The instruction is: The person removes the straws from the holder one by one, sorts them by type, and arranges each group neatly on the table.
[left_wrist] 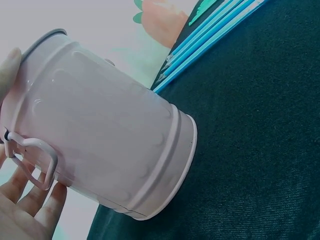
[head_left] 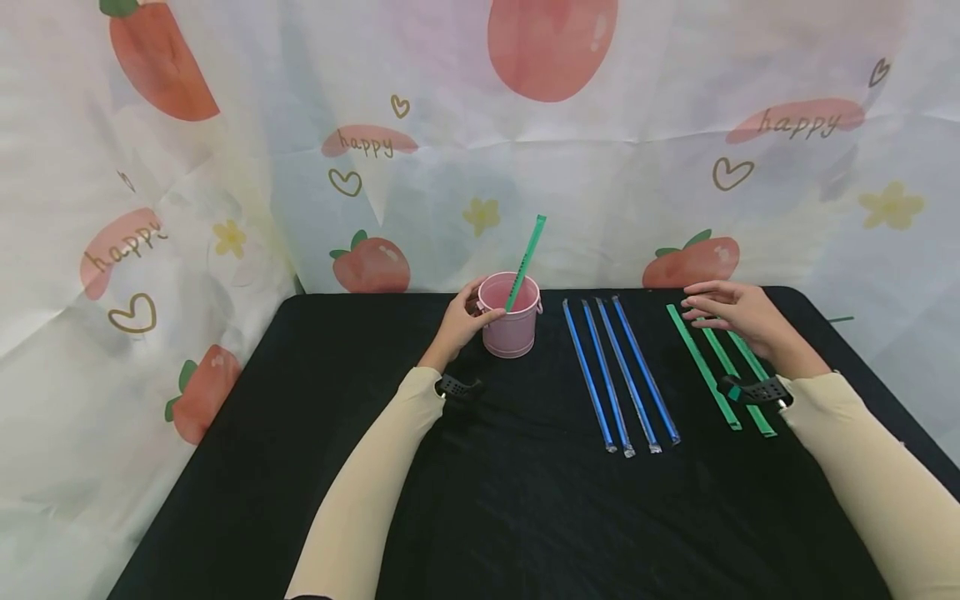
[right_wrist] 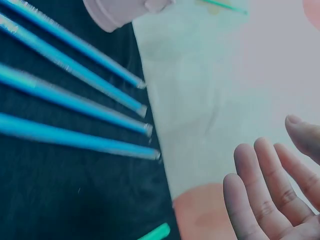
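Note:
A pink metal bucket [head_left: 510, 337] with small side handles stands upright at the back of the table. My left hand [head_left: 459, 325] holds it from the left, thumb at the rim and fingers against the wall by one handle [left_wrist: 37, 155]. One long green paper-wrapped stick [head_left: 528, 254] leans in the bucket, its top sticking well out. On the right, my right hand [head_left: 742, 317] hovers over the far ends of several similar green sticks [head_left: 703, 367], partly covering them. Its fingers [right_wrist: 267, 200] are extended, with nothing held between them.
Several long blue wrapped sticks [head_left: 628, 375] lie side by side between the bucket and the green ones. Black cloth [head_left: 525, 517] covers the table. A printed curtain [head_left: 600, 192] hangs right behind its back edge.

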A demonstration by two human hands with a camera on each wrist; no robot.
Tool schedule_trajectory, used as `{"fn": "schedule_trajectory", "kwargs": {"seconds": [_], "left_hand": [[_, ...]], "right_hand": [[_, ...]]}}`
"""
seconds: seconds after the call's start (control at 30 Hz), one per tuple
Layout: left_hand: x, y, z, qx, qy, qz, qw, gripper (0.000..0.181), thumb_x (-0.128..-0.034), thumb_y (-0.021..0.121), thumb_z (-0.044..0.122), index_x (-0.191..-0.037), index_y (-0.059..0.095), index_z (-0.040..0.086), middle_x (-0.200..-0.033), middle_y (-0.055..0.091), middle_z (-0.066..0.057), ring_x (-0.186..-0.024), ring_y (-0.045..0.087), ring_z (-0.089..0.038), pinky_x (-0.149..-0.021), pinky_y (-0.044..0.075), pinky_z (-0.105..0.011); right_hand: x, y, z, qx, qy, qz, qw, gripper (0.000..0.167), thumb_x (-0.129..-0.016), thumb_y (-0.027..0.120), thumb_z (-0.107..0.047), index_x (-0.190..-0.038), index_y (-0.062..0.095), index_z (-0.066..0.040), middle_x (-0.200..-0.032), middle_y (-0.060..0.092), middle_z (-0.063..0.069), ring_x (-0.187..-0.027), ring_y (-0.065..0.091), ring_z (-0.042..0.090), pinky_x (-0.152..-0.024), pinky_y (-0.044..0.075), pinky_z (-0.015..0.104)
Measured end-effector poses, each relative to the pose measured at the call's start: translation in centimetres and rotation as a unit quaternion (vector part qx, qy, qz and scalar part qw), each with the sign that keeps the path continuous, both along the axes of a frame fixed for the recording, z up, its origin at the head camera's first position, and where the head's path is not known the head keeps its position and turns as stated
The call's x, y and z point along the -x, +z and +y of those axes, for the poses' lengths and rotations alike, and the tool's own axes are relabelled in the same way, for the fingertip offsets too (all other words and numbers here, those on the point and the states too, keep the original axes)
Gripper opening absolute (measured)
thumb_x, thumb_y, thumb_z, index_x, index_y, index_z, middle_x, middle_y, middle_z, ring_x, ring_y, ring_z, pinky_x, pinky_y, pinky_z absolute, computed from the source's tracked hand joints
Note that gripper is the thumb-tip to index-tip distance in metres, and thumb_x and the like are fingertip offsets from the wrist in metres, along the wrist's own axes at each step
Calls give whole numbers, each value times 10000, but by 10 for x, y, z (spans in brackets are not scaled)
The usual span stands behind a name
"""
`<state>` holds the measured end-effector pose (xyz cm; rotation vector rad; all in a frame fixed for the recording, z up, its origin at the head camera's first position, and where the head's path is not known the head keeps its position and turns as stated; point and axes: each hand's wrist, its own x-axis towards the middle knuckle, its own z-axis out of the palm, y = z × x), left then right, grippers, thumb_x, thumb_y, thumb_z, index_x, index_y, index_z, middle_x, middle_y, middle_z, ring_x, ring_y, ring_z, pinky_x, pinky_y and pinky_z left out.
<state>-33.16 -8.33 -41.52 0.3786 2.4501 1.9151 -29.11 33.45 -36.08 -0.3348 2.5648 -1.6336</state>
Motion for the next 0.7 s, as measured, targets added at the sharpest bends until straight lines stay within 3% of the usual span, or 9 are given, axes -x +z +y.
{"fn": "schedule_trajectory", "kwargs": {"seconds": [0.23,0.5,0.7], "left_hand": [[0,-1,0,-13,-26,30,10000,729,-838,713,206,-1454,326,166,-1415,463,-81,-1259,476,-249,-1012,453,-407],[2,-3,1,-28,-86,144,9999,785,-806,741,155,-1463,311,149,-1424,451,-91,-1278,464,-262,-1043,426,-404],[0,-3,-1,94,-142,175,9997,811,-792,753,142,-1466,303,134,-1416,454,-113,-1246,478,-281,-1018,439,-417]], "right_hand": [[6,11,-23,287,156,-36,9995,251,-959,531,-233,-1203,527,-176,-958,643,-216,-871,648,-38,-748,533,151],[17,19,-51,550,246,-41,9982,318,-943,559,-233,-1227,522,-96,-955,644,-195,-865,652,-9,-756,536,170],[26,24,-75,653,41,-51,9978,329,-930,581,-240,-1215,552,-79,-933,649,-181,-835,659,4,-753,545,189]]}}
